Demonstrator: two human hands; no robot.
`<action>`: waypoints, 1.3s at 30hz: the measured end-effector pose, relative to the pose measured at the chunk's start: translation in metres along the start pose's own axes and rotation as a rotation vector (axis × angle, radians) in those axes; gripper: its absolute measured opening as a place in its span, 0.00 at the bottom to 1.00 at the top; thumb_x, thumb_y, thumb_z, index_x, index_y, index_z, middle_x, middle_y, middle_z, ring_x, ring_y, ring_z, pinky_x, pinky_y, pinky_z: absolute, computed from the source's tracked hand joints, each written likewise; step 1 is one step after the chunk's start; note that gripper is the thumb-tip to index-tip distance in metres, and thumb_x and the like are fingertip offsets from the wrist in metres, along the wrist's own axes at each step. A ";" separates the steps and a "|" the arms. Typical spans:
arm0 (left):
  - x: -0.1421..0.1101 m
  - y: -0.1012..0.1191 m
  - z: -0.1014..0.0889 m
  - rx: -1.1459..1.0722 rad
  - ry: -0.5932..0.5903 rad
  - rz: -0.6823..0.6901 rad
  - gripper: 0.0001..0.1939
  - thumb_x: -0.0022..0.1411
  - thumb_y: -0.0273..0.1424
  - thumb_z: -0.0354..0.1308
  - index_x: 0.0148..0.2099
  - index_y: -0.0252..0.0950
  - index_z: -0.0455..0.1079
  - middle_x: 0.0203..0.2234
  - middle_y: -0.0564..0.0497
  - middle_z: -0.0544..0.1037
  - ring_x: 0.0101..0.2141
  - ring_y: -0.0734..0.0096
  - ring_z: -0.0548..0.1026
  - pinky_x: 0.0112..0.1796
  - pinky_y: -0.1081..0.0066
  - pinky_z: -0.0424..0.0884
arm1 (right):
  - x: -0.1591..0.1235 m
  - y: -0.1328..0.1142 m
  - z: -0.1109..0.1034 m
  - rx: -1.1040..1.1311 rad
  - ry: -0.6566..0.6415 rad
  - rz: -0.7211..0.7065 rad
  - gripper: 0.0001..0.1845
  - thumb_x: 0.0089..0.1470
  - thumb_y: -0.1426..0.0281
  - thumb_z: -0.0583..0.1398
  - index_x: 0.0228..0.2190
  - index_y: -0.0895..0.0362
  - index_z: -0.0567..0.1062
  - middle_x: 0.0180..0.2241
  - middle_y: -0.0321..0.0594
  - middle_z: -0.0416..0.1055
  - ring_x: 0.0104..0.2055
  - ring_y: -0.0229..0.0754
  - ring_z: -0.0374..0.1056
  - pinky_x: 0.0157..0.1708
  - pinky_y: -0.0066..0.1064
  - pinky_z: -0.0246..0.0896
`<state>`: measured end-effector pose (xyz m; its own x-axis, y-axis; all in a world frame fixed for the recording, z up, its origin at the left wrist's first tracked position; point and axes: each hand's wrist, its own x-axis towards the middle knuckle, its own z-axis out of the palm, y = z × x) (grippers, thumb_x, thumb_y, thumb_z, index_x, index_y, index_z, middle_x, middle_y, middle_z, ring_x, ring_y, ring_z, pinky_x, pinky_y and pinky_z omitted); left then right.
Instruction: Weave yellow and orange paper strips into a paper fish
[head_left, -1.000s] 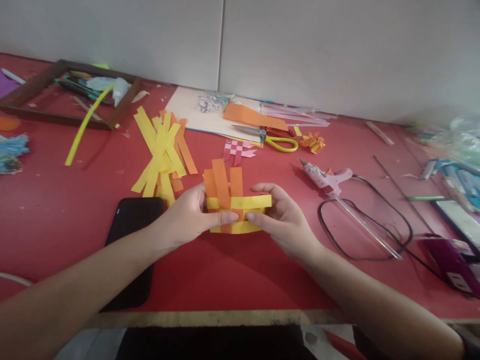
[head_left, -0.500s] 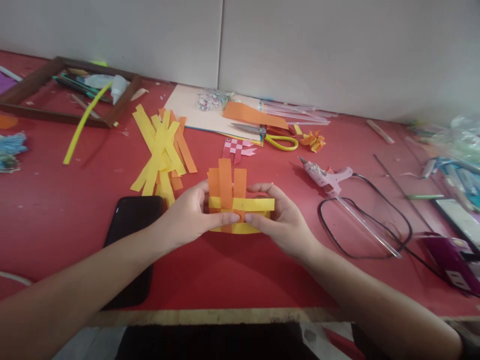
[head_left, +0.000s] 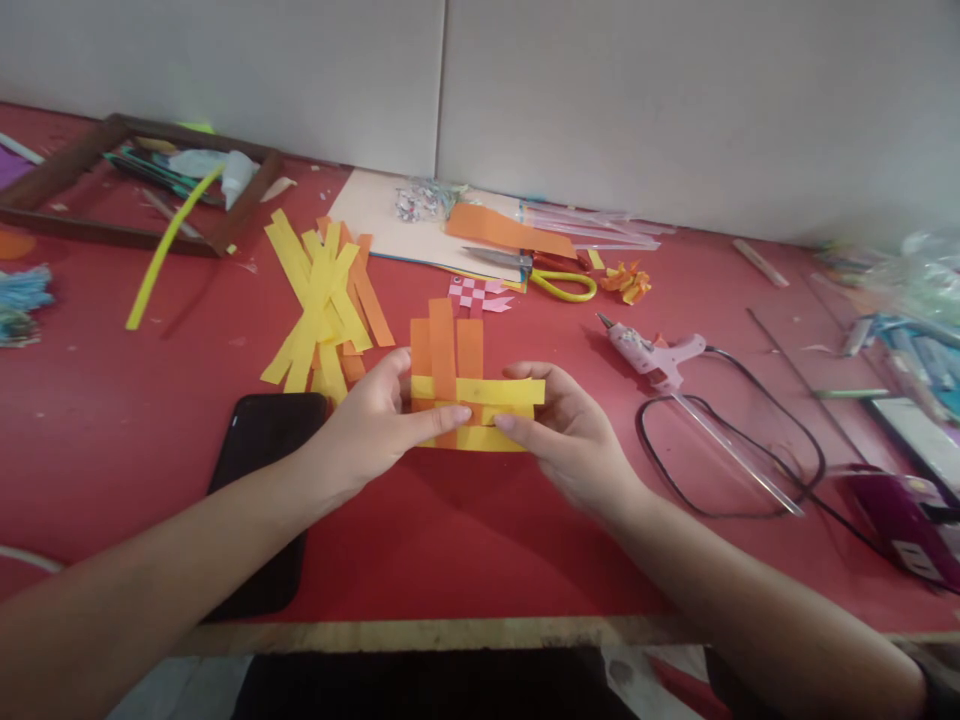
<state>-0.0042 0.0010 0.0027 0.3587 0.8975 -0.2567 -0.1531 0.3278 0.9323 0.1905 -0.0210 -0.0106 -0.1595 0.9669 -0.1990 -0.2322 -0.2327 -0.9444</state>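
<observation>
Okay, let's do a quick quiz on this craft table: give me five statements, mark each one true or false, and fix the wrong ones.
1. The left hand and right hand both hold the woven paper strips. True.
2. The black phone lies to the right of the woven paper strips. False: the black phone is to their left.
3. The pink glue gun lies on the right side, apart from both hands. True.
4. The scissors are in the right hand. False: the scissors lie beyond the hands, unheld.
5. The checkered paper piece is green. False: the checkered paper piece is in pink shades.
</observation>
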 end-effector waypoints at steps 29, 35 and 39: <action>0.002 -0.006 -0.003 -0.095 -0.100 -0.064 0.20 0.55 0.28 0.69 0.50 0.36 0.72 0.46 0.45 0.81 0.47 0.57 0.79 0.46 0.62 0.75 | -0.004 0.005 -0.002 -0.137 0.162 -0.214 0.06 0.52 0.65 0.66 0.32 0.52 0.76 0.32 0.34 0.76 0.33 0.36 0.72 0.35 0.29 0.70; 0.001 -0.002 -0.002 -0.072 -0.119 -0.060 0.21 0.54 0.26 0.69 0.50 0.36 0.72 0.44 0.46 0.81 0.45 0.59 0.80 0.44 0.66 0.76 | -0.001 0.009 -0.004 0.047 0.116 -0.158 0.10 0.51 0.67 0.68 0.36 0.50 0.74 0.34 0.32 0.77 0.35 0.34 0.73 0.36 0.26 0.71; 0.001 -0.001 -0.003 -0.113 -0.090 -0.055 0.26 0.54 0.26 0.69 0.54 0.37 0.67 0.43 0.45 0.81 0.41 0.60 0.81 0.40 0.66 0.78 | -0.002 0.005 -0.001 0.031 0.031 -0.121 0.17 0.50 0.68 0.68 0.41 0.49 0.71 0.35 0.32 0.78 0.35 0.37 0.75 0.36 0.30 0.73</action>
<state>-0.0062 0.0018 0.0008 0.4493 0.8490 -0.2782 -0.2321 0.4116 0.8813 0.1910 -0.0240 -0.0154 -0.0991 0.9908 -0.0921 -0.2776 -0.1165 -0.9536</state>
